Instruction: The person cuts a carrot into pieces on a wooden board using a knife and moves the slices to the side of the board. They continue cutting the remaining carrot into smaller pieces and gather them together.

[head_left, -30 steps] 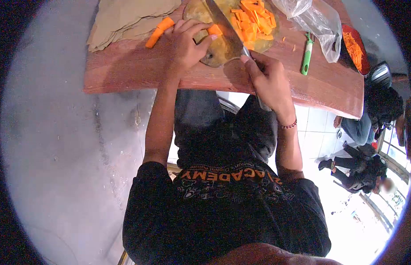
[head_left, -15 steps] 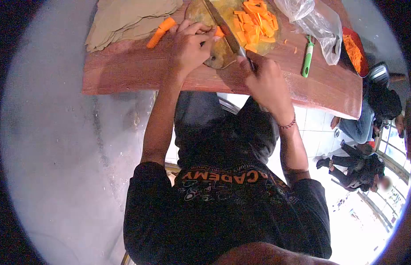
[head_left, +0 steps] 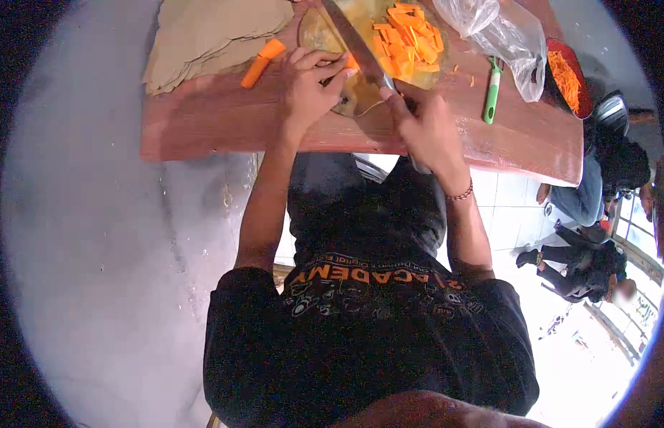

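Observation:
My left hand point(head_left: 309, 93) has its fingertips bent onto a small carrot piece point(head_left: 351, 63) on a round, worn chopping board point(head_left: 312, 36). Gripped by the handle in my right hand point(head_left: 433, 127) is a knife point(head_left: 359, 48). Its long blade slants across the board, just right of the carrot piece and close to my left fingertips. A heap of cut carrot slices point(head_left: 409, 44) lies on the board to the right of the blade. Left of my left hand, longer carrot pieces point(head_left: 262, 65) rest on the table.
Brown sheets point(head_left: 211, 39) cover the left of the reddish wooden table point(head_left: 203, 132). To the right are a green and white peeler point(head_left: 492, 93), a clear plastic bag point(head_left: 521, 46) and a red bowl point(head_left: 586, 113) of shredded carrot. Other people point(head_left: 578, 264) are at the far right.
The view has shifted slightly. The knife has moved a little against the board, and its blade has come away from the carrot slices. Both hands keep their holds.

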Motion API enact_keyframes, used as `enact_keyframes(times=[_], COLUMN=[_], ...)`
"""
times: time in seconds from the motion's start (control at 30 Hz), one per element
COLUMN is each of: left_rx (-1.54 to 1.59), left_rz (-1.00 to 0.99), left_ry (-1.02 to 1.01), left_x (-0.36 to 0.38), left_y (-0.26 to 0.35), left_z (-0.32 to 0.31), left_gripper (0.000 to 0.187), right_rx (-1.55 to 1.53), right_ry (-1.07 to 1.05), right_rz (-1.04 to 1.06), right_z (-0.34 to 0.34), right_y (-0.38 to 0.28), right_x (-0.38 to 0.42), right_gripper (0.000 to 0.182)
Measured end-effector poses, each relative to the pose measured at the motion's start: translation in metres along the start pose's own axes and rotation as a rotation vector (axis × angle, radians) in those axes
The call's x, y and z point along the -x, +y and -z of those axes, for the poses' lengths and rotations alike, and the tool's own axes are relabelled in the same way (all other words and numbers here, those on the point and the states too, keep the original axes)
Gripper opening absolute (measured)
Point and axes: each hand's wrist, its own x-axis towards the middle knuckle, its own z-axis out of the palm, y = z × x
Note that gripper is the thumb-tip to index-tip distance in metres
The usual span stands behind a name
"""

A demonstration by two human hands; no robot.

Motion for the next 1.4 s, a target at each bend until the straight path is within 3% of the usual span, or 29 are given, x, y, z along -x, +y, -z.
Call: enact_keyframes(times=[0.07,0.13,0.63,0.83,0.9,1.07,1.13,1.4], left_rx=[-0.048,0.053,-0.003,-0.018,-0.014,0.003,0.027,0.020], left_rz=[-0.067,0.031,0.009,-0.036,-0.020,0.035,0.048,0.046], left_ry=[0.017,-0.008,-0.045,-0.006,-0.019,-0.013,-0.005,-0.034], left_x=[-0.001,0.001,0.001,-0.001,-0.002,-0.003,-0.003,-0.003], left_y=[0.001,0.003,0.003,0.004,0.005,0.010,0.009,0.008], left_z=[0.001,0.001,0.002,0.004,0.006,0.009,0.008,0.009], left_gripper=[0.021,0.022,0.024,0.024,0.024,0.025,0.024,0.022], right_rx=[-0.024,-0.047,0.078,0.120,0.091,-0.020,-0.067,-0.027], right_ry=[0.018,0.036,0.009,0.071,0.151,0.133,-0.005,-0.010], right_rz=[0.013,0.031,0.111,0.052,0.135,0.088,-0.051,-0.012], right_z=[-0.001,-0.001,-0.014,-0.026,-0.030,-0.009,-0.003,-0.004], right_y=[0.000,0.000,0.007,-0.001,0.010,0.000,-0.003,-0.002], right_x=[-0.001,-0.002,-0.007,-0.016,-0.028,-0.021,-0.015,-0.011], right_gripper=[0.035,0.035,0.030,0.031,0.032,0.035,0.035,0.034])
